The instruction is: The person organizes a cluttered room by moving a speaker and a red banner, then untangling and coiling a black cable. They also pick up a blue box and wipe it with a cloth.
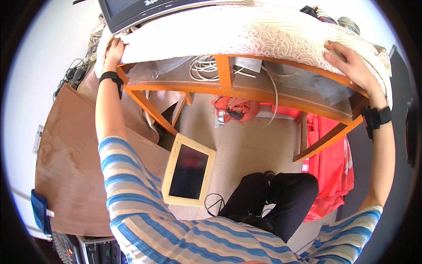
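A white lace tablecloth (273, 38) covers the top of a wooden desk (225, 72) in front of me. My left hand (114, 54) is at the left front corner, fingers curled over the cloth and gripping it. At the right end, my right hand (352, 64) lies on the cloth with thumb and fingers apart, holding nothing. Both wrists wear black straps. Close to my left fingers stands a black-framed monitor (145, 15), cut off by the upper edge of the view. Bright light washes out the cloth's middle.
The open shelf holds coiled white cable (204, 67) and clear plastic bags (333, 92). A cream-framed monitor (189, 171) rests on the floor by my legs. Red fabric (324, 184) is heaped at right; a red bag (242, 109) sits beneath. A brown panel (72, 158) stands left.
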Available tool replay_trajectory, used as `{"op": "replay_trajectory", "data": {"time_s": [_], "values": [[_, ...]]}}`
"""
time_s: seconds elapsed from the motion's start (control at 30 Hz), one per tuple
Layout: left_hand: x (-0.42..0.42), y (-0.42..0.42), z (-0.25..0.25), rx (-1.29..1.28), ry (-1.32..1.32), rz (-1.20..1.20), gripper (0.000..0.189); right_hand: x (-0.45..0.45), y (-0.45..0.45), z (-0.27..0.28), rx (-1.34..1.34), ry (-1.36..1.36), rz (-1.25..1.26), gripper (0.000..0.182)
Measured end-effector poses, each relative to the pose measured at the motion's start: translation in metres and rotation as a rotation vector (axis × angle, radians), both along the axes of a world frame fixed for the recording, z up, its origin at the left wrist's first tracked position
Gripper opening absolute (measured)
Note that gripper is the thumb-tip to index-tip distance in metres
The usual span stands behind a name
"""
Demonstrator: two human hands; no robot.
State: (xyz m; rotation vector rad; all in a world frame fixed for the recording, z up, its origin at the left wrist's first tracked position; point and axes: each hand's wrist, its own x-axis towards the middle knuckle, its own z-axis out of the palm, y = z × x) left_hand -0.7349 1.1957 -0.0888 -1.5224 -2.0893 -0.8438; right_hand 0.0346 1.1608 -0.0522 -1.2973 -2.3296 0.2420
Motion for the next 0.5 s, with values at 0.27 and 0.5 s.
{"op": "replay_trajectory", "data": {"time_s": [0.27,0.5], "values": [[0.04,0.037,0.01,-0.012,-0.073,0.127,0.073,-0.002,0.001,0.002,0.322,-0.022,0.012,0.029],[0.067,-0.007,0.006,0.011,-0.136,-0.355,0.049,-0.056,0.042,0.034,0.566,-0.607,-0.384,0.022]]}}
